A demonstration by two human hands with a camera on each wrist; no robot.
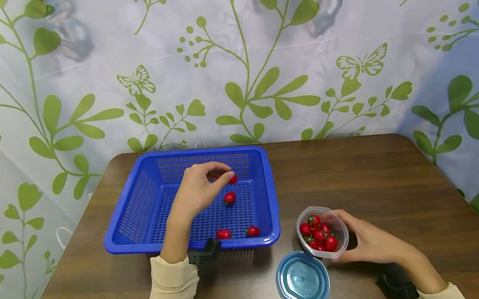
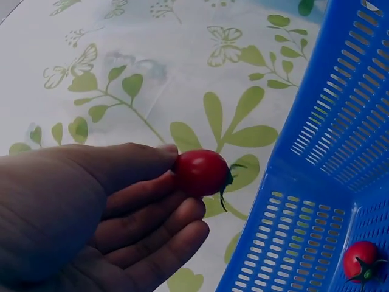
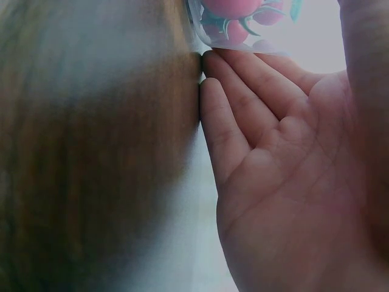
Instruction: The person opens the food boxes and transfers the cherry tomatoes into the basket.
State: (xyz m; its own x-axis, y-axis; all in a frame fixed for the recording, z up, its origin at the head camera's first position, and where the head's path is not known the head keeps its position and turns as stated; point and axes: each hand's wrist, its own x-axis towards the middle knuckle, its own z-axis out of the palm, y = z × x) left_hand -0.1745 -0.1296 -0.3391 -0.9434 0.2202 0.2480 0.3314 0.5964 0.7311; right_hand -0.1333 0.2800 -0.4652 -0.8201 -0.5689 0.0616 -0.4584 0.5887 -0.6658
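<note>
My left hand point(image 1: 196, 190) is over the blue plastic basket point(image 1: 272, 191), pinching a red cherry tomato point(image 2: 200, 173) with a green stem between thumb and fingertips. Beneath it, one cherry tomato point(image 1: 229, 198) lies on the basket floor, and two more, a left tomato point(image 1: 223, 234) and a right tomato point(image 1: 253, 231), lie by the near wall. To the right, my right hand point(image 1: 371, 239) holds a clear plastic container point(image 1: 342, 230) from its right side, thumb in front and fingers behind. Several cherry tomatoes point(image 1: 319, 235) fill part of it.
A translucent blue lid point(image 1: 304, 280) lies on the wooden table point(image 1: 350, 168) just in front of the container. Behind the table hangs a white cloth point(image 1: 190, 79) with green leaves and butterflies. The basket takes up the table's back left.
</note>
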